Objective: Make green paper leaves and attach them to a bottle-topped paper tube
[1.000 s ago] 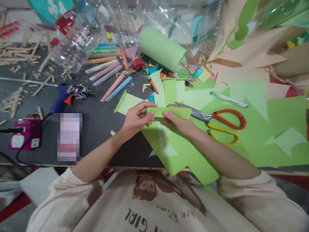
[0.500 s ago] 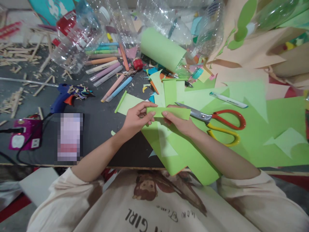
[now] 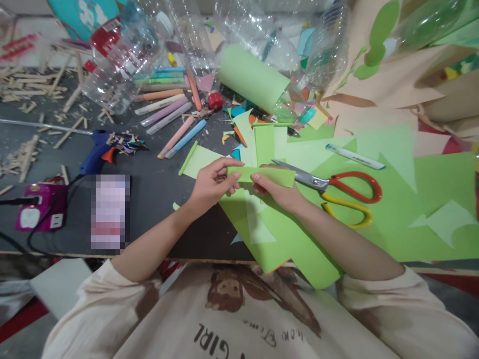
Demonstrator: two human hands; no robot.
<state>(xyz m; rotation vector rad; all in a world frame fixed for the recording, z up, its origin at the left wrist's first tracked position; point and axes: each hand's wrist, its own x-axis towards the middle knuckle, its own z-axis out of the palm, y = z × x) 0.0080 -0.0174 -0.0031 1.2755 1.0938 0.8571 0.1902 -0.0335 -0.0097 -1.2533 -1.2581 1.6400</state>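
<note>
Between my two hands a strip of green paper [image 3: 276,175] is stretched level above the paper sheets. My left hand [image 3: 215,182] pinches its left end, thumb in front and fingers behind. My right hand [image 3: 275,188] grips it near the middle, the thumb pressed on the front; most of its fingers are hidden behind the strip. Just right of my right hand lies a pair of scissors [image 3: 322,185] with one red and one yellow handle. Under both hands are large green paper sheets [image 3: 318,252]. A pale green piece with a rolled edge [image 3: 205,160] lies beside my left hand.
On the left are a blue glue gun [image 3: 98,149], a purple power socket [image 3: 42,207], a phone [image 3: 109,212] and scattered wooden sticks. Several markers [image 3: 175,137], clear plastic bottles [image 3: 247,22] and a green paper-wrapped bottle [image 3: 254,77] lie behind. A white pen [image 3: 355,156] rests at right.
The whole view has shifted very slightly. My hands keep the same hold on the green paper strip.
</note>
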